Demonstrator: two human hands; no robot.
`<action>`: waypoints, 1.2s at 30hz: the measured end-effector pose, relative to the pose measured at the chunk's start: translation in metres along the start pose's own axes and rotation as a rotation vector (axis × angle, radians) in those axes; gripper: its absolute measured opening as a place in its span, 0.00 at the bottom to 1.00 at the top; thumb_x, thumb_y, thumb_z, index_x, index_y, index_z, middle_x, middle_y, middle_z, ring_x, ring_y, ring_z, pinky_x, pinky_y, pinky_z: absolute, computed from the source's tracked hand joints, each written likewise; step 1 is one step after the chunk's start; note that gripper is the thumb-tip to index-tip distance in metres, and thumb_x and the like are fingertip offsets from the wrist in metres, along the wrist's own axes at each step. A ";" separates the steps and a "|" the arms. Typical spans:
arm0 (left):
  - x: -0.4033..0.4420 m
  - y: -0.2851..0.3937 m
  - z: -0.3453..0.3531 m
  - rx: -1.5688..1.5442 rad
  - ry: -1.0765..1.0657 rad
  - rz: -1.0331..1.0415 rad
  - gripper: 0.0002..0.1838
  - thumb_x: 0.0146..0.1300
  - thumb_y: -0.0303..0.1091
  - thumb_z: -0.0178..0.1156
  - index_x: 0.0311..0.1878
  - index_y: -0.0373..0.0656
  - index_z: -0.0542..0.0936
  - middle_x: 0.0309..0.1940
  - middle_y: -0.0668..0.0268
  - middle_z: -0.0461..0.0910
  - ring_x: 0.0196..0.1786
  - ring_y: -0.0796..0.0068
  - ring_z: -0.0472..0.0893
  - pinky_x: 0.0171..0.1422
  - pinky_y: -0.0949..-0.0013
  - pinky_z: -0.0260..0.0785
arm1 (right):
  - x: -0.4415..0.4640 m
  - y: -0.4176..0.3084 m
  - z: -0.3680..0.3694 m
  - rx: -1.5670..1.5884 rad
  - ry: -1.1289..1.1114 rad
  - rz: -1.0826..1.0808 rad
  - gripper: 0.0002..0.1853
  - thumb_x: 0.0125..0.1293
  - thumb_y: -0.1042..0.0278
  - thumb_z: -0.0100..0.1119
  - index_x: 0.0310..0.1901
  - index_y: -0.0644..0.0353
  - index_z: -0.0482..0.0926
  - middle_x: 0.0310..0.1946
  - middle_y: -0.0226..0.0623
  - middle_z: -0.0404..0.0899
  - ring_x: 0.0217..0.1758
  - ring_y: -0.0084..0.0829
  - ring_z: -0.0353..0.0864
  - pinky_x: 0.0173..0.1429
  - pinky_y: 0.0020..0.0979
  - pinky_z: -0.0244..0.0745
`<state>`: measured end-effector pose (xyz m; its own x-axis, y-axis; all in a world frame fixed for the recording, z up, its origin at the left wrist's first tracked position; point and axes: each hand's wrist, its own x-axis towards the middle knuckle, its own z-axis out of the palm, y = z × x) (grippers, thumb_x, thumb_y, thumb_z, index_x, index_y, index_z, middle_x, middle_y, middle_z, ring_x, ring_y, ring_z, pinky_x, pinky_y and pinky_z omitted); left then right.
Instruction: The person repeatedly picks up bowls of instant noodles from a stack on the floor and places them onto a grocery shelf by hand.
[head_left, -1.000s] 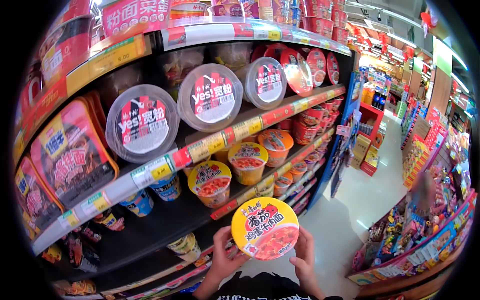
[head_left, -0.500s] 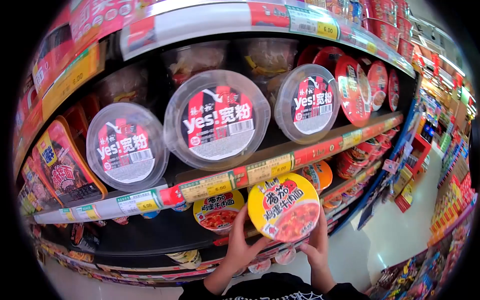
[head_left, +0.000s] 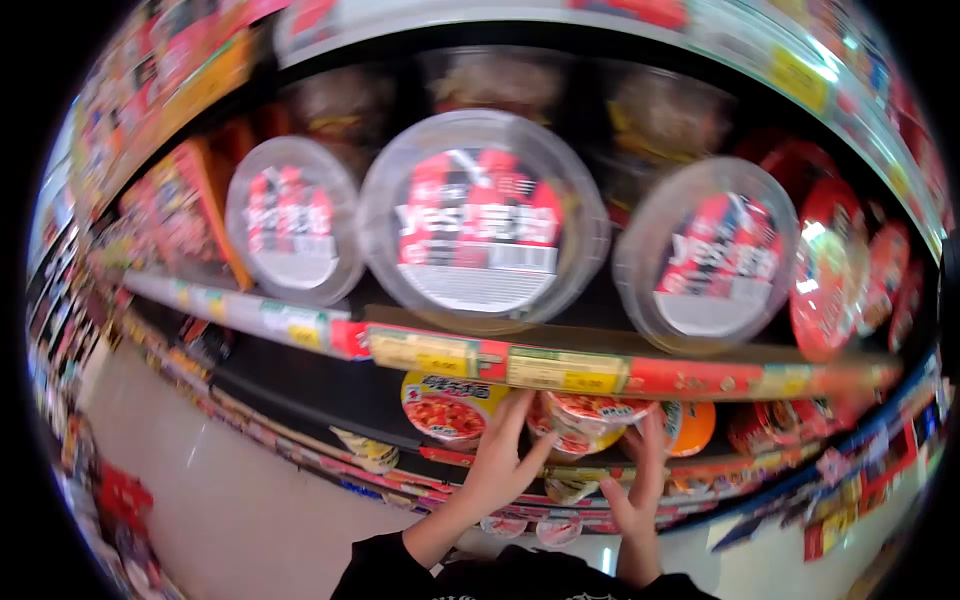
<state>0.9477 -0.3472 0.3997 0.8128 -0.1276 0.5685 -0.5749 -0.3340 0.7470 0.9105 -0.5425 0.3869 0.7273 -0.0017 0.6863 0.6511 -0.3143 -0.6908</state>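
A yellow-lidded noodle cup is between my two hands at the lower shelf, its upper part hidden beneath the shelf edge above. My left hand has its fingers around the cup's left side. On the right side, my right hand has its fingers upright against the cup, the thumb apart. Left of my left hand stands another yellow noodle cup. An orange-lidded cup is just right of my right hand.
Large clear-lidded bowls line the shelf above, over a price-tag rail close above my hands. Red-lidded bowls stand at the right. The floor shows below left.
Both hands have carried the yellow cup forward from in front of the shelves to beneath the price rail. The view has turned and come closer to the shelves.
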 end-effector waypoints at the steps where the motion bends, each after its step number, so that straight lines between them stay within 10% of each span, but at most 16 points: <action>1: -0.012 0.010 -0.006 0.048 -0.018 -0.019 0.30 0.59 0.27 0.61 0.65 0.34 0.62 0.57 0.50 0.67 0.58 0.60 0.74 0.62 0.63 0.66 | -0.011 -0.009 0.006 -0.133 0.117 -0.094 0.38 0.53 0.62 0.61 0.65 0.69 0.61 0.67 0.56 0.58 0.70 0.47 0.58 0.67 0.43 0.59; 5: -0.092 0.023 -0.042 0.005 -0.141 -0.084 0.27 0.62 0.34 0.60 0.65 0.45 0.68 0.54 0.52 0.74 0.57 0.54 0.74 0.62 0.61 0.66 | -0.054 0.001 0.041 0.413 0.187 -0.335 0.21 0.53 0.68 0.60 0.49 0.65 0.73 0.46 0.50 0.76 0.46 0.40 0.73 0.45 0.38 0.67; 8: -0.144 0.008 -0.054 0.157 -0.217 -0.150 0.21 0.63 0.37 0.59 0.59 0.48 0.74 0.49 0.59 0.78 0.49 0.58 0.78 0.54 0.60 0.71 | -0.078 -0.039 0.033 0.578 -0.276 0.251 0.05 0.67 0.75 0.52 0.39 0.65 0.77 0.28 0.34 0.74 0.29 0.22 0.72 0.35 0.22 0.66; 17: -0.302 0.070 -0.136 0.235 0.351 -0.575 0.11 0.60 0.33 0.62 0.45 0.42 0.79 0.47 0.63 0.80 0.51 0.63 0.79 0.57 0.65 0.70 | -0.085 -0.108 0.123 0.623 -0.881 0.201 0.05 0.64 0.74 0.56 0.36 0.68 0.78 0.29 0.43 0.77 0.31 0.34 0.78 0.38 0.30 0.72; 22: -0.353 0.105 -0.185 0.383 0.474 -0.626 0.11 0.59 0.34 0.63 0.44 0.43 0.79 0.44 0.63 0.81 0.48 0.62 0.80 0.54 0.64 0.71 | -0.136 -0.127 0.191 0.716 -0.966 0.053 0.05 0.67 0.78 0.52 0.39 0.68 0.78 0.33 0.33 0.77 0.33 0.21 0.75 0.37 0.21 0.69; 36: -0.602 0.239 -0.312 0.779 1.021 -0.901 0.05 0.54 0.31 0.66 0.33 0.45 0.80 0.39 0.68 0.83 0.45 0.66 0.80 0.51 0.65 0.69 | -0.290 -0.353 0.390 0.949 -1.344 -0.455 0.06 0.53 0.75 0.62 0.34 0.58 0.82 0.25 0.33 0.81 0.27 0.31 0.79 0.33 0.31 0.68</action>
<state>0.2913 -0.0588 0.3435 0.2576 0.9261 0.2755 0.4964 -0.3715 0.7846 0.5544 -0.0606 0.3432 -0.2064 0.8196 0.5345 0.3718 0.5709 -0.7320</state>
